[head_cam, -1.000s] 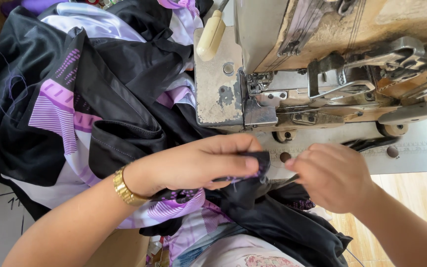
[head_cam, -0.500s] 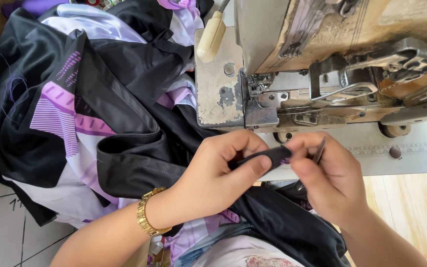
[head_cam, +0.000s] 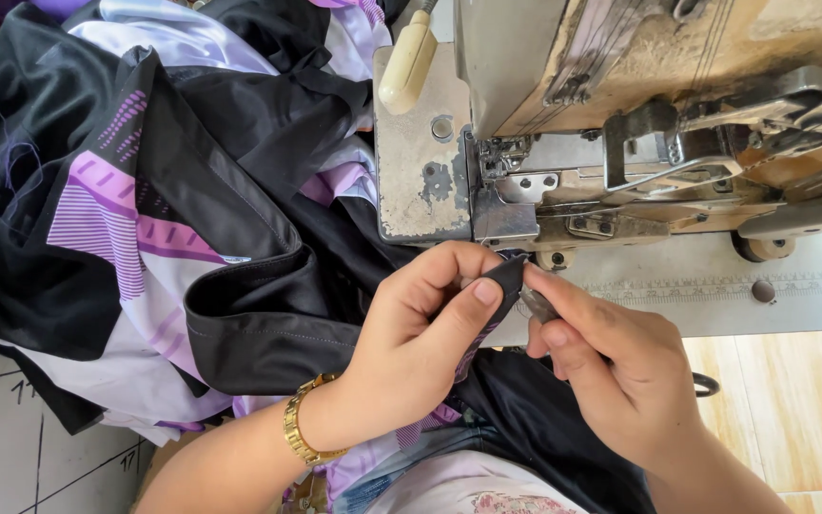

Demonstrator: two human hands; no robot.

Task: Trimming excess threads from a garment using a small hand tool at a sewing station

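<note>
Head view, looking down: the left hand (head_cam: 411,328) pinches a narrow tip of black cloth (head_cam: 504,278) between the thumb and the curled forefinger, with the thumb pressed flat along the strip and the other fingers folded in behind it. The cloth tip stands up just past the thumbnail and runs down under the palm to the dark garment in the lap. The right hand (head_cam: 616,366) meets it from the other side; its thumb and forefinger are pressed together on a small dark metal tool (head_cam: 537,305), probably thread snips, whose end lies against the cloth tip right beside the left thumb. The remaining right fingers are curled under, and whether they grip more of the tool cannot be told; a dark loop (head_cam: 706,385) shows just past the right knuckles. A gold bracelet (head_cam: 303,433) circles the left wrist. Just above both sets of fingertips sits the worn grey sewing machine (head_cam: 563,143), its presser foot and plate near the cloth tip but not touching it, with a cream knob (head_cam: 407,62) farther up. To the left of the left hand lies a heap of black, white and purple striped garments (head_cam: 145,219), spilling over the table edge. Beyond the right hand runs a pale wooden surface (head_cam: 792,409).
</note>
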